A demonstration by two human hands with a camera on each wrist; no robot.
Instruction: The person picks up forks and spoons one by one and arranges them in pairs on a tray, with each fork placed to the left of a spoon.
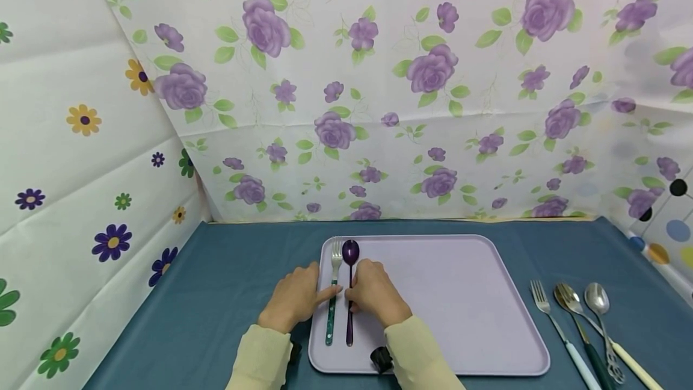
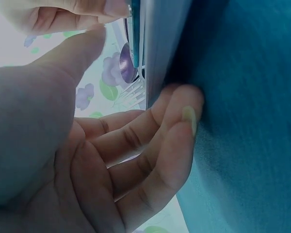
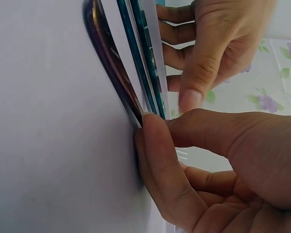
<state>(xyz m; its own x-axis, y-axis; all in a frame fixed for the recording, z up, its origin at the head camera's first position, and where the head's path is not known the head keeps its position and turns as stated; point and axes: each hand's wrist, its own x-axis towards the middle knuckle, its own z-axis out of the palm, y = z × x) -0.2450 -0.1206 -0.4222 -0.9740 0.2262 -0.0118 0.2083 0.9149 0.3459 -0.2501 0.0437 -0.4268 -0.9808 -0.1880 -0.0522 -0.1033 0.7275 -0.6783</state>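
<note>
A glossy purple metal spoon with a slim handle [image 1: 351, 253] runs lengthwise over the left part of a pale lilac rectangular tray [image 1: 444, 306], its bowl toward the far rim; a person's right hand [image 1: 375, 294] pinches its handle between thumb and fingers; just to its left, roughly parallel, lies a silver-headed fork with a speckled green handle [image 1: 331, 318], tines pointing the same way; the left hand [image 1: 296, 295] reaches over the tray's left rim, thumb extended toward the fork's handle, the other fingers loosely bent by the outer wall; whether that thumb touches the fork cannot be told; both wrists emerge from pale yellow sleeves [image 1: 261, 354]; right of the tray, on a surface covered in blue-grey cloth [image 1: 249, 245], lie a fork with a pale blue handle [image 1: 580, 360], a gold-toned piece with a dark green handle [image 1: 596, 361], a fork with a cream handle [image 1: 634, 365] and a silver spoon with an ornate handle [image 1: 597, 298]; behind hangs a white sheet printed with purple roses [image 1: 335, 95]
</note>
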